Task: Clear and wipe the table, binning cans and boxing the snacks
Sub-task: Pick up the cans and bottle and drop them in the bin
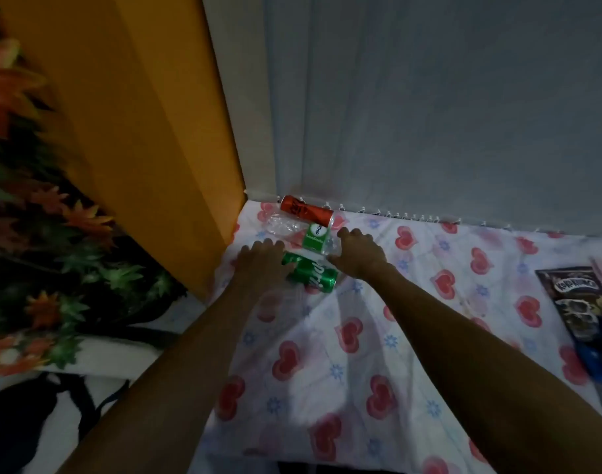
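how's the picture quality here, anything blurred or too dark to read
Head view: dim overall, no glare; the green Sprite can at centre reads clearly; the fake flowers at left are motion-smeared; the Koko Krunch packet at right is softer; the wide-angle lens slants the orange panel.

The green can (315,277) lying on its side shows the white letters "pri", the rest of the word being hidden. The snack bag (580,302) at the right edge carries a brand that reads roughly "Koko Krunch". The bottle (292,230) has a green label with small white print, too blurred to read. The dark marks on the red can (308,211) cannot be read either.
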